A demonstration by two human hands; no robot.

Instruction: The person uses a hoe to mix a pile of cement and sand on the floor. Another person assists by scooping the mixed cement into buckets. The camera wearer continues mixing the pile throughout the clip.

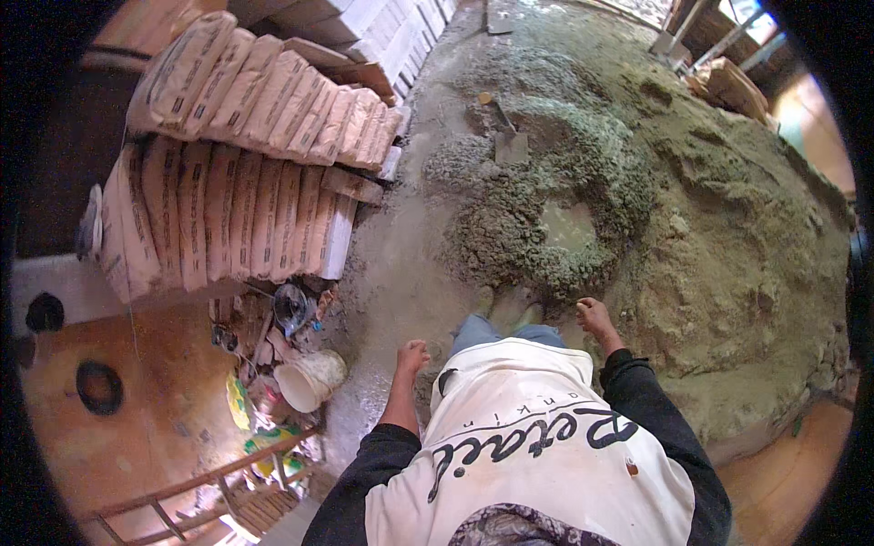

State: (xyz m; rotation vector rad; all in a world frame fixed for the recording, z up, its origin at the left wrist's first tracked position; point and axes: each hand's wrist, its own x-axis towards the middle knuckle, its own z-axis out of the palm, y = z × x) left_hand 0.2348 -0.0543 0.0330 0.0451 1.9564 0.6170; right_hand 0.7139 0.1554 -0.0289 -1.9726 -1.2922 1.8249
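My left hand (413,356) hangs beside my left thigh with its fingers curled in. It appears to hold nothing. On the other side, my right hand (594,317) is held out past my hip, also loosely curled, with no tool visible in it. Just ahead of my boots (526,317) lies a ring-shaped heap of wet grey mortar (498,225). A pool of cloudy water (568,225) sits in its hollow. Farther off, a shovel (511,146) rests with its blade against the mortar, apart from both hands.
A big sand pile (737,239) rises on the right. Stacked paper cement bags (239,205) and pale blocks (382,34) stand on the left. Nearer are a dirty white bucket (311,379), scattered rubbish and a wooden ladder (198,478). Another flat blade (500,20) lies at the far edge.
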